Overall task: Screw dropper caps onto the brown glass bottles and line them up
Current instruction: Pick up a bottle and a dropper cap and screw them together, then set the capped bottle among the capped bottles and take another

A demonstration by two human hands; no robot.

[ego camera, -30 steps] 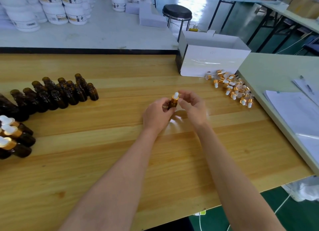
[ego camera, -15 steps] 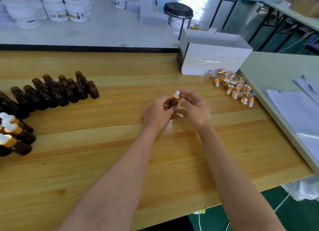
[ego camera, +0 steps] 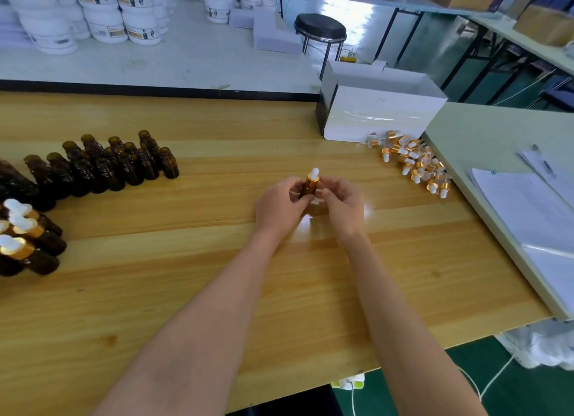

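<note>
Brown glass bottle (ego camera: pixel 308 190) held up just above the wooden table (ego camera: pixel 217 276), mid-bench, between both hands. Dropper cap (ego camera: pixel 313 176) already sits on its neck, gold collar and white bulb clear of the fingers.

Left hand (ego camera: pixel 281 209): fingers and thumb curled round the bottle's body, a firm hold. Right hand (ego camera: pixel 344 206): fingers curled in just beside the bottle, below the cap; whether they touch glass or hold anything cannot be told from this angle.

Step in hand, by judgement: the screwing-on of this cap, at or near its end, since the cap looks seated and straight.

Around: uncapped bottles (ego camera: pixel 105 164) clustered well to the left; capped bottles (ego camera: pixel 28 238) at the left edge, nearer the person; loose caps (ego camera: pixel 413 162) heaped to the right, by the white box (ego camera: pixel 382 114).

Next move likely calls for a last snug twist if any play remains, then the left hand carrying the bottle over to join the capped ones in line, base flat, without knocking its neighbours.
</note>
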